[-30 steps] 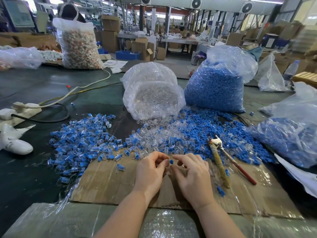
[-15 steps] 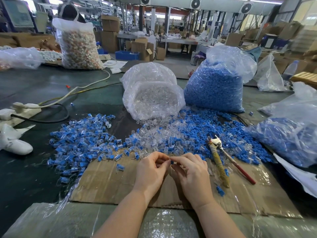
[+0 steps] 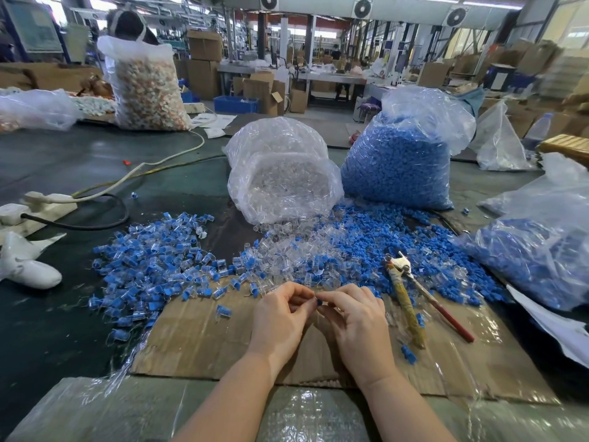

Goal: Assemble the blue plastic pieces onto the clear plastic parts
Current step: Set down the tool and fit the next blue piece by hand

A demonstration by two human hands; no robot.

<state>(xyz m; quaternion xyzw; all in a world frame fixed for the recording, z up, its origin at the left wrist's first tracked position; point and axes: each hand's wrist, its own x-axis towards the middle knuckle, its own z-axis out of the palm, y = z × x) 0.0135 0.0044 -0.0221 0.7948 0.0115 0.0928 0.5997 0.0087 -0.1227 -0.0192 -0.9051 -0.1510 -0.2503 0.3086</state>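
Blue piece (image 3: pixel 319 302) sits pinched between the fingertips of both hands, just above the cardboard sheet (image 3: pixel 197 339); the left hand (image 3: pixel 280 317) curls its thumb and forefinger onto it from one side, the right hand (image 3: pixel 357 320) from the other, knuckles nearly touching; whether a clear part is in the pinch too cannot be told; just beyond lies a heap of clear parts (image 3: pixel 280 256); assembled pieces (image 3: pixel 153 263) spread to the left, loose blue pieces (image 3: pixel 366 231) to the right.
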